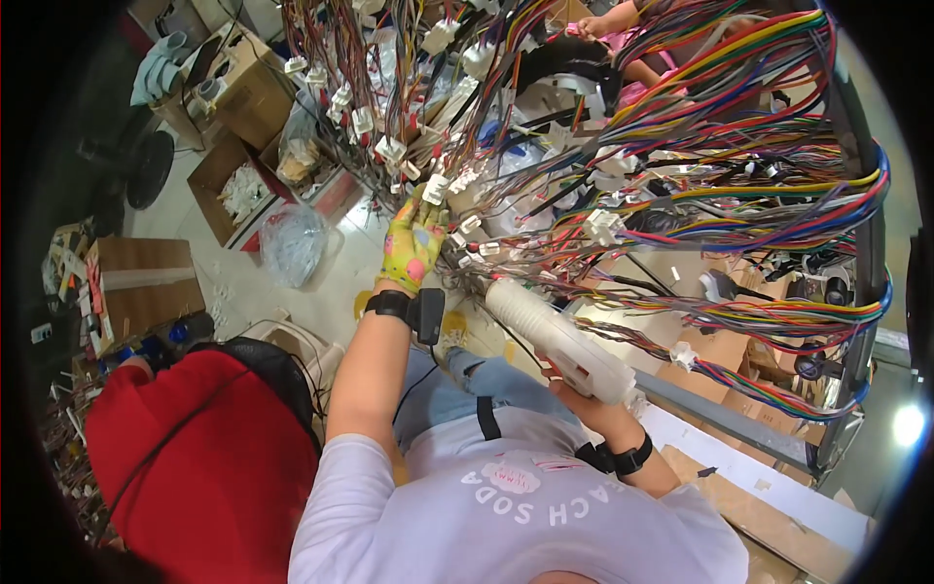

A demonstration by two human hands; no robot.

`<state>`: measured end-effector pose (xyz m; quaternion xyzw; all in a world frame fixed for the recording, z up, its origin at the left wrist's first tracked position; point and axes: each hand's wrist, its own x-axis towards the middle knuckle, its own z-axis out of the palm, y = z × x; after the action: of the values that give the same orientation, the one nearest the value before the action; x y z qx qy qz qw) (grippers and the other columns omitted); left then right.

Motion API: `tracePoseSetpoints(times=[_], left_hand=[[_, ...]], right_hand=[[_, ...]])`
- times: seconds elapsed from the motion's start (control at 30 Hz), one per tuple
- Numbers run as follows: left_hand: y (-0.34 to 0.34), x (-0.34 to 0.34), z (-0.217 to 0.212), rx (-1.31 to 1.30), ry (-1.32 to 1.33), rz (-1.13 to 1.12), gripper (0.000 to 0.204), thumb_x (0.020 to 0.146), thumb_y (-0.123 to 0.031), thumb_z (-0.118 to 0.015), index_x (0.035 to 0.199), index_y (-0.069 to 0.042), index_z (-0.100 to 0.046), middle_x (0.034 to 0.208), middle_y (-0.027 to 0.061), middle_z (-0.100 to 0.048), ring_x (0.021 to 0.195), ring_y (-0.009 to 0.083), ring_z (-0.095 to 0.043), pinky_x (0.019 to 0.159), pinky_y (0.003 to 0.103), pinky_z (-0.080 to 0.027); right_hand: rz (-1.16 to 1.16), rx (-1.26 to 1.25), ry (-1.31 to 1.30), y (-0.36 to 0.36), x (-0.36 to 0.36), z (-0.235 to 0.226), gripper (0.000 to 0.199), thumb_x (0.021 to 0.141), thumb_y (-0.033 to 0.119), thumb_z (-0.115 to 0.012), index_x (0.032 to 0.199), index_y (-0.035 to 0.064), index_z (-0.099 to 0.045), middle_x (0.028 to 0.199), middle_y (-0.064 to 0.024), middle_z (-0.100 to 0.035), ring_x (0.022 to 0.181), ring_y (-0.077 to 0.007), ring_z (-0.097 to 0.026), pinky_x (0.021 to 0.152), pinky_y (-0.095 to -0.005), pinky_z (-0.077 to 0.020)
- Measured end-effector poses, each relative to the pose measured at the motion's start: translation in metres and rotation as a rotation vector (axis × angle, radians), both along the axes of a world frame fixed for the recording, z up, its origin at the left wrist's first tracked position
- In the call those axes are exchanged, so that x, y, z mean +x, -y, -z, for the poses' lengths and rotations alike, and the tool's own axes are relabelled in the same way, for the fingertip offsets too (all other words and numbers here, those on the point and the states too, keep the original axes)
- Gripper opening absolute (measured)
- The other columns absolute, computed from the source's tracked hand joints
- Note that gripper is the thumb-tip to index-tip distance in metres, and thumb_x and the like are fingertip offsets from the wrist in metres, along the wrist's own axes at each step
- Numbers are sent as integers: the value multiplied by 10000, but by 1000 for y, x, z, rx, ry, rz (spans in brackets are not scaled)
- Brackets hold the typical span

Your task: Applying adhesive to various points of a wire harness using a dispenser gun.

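My left hand [413, 243] wears a yellow flowered glove and reaches up into a dense hanging mass of coloured wires [681, 165] with white plastic connectors [435, 188]. Its fingers close around a small bunch of those wires and connectors. A black band with a small device [425, 313] sits on that wrist. My right hand [584, 399] grips the handle of a white gun-shaped tool [555, 336], whose nose points up-left into the wires close to the gloved hand. A black strap circles the right wrist.
A person in a red top [195, 457] sits at lower left. Another person's hands [593, 24] work at the top behind the wires. Open cardboard boxes [233, 88], a clear plastic bag [292, 243] and a dark metal frame [856, 292] surround me.
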<state>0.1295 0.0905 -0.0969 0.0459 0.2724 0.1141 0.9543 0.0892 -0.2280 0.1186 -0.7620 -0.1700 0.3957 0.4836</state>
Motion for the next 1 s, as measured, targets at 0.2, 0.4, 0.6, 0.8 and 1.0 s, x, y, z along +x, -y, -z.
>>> tracePoseSetpoints(times=[0.2,0.4,0.6,0.8,1.0], left_hand=[[21,-19,29,219,44,32,301,971,-257,-476,1204,-102,-588,1190,48,-607,1037,187,-579,853,304,-456],[73,10,7,813,-332,176,519,945,-377,-535,1340,-42,-495,1328,77,-532,1236,205,-464,1032,327,-336],[64,31,33,1131,-482,263,467,980,-391,-414,1180,5,-561,1117,162,-610,1005,323,-549,896,367,-413],[79,40,-13,834,-409,303,478,971,-405,-372,1119,-17,-608,1043,102,-638,931,231,-585,816,358,-451],[83,26,1,650,-82,390,453,947,-395,-432,1174,-43,-605,1090,51,-628,1000,159,-568,883,295,-435]], right_hand=[[46,51,117,-6,-5,-16,331,842,41,-650,1170,57,-611,1015,-70,-666,952,-182,-632,828,-312,-495],[13,72,142,12,-12,-14,475,827,-35,-614,1278,58,-497,1153,-96,-606,1086,-209,-575,905,-332,-468],[-118,0,128,26,-15,-12,610,840,-105,-564,1400,47,-378,1287,-116,-544,1195,-222,-524,984,-347,-441],[-67,11,126,33,-12,-17,607,843,-87,-576,1402,47,-381,1280,-113,-546,1186,-218,-523,980,-342,-440],[-129,-8,103,39,-8,-10,606,833,-86,-582,1396,43,-395,1284,-110,-538,1192,-215,-517,975,-333,-438]])
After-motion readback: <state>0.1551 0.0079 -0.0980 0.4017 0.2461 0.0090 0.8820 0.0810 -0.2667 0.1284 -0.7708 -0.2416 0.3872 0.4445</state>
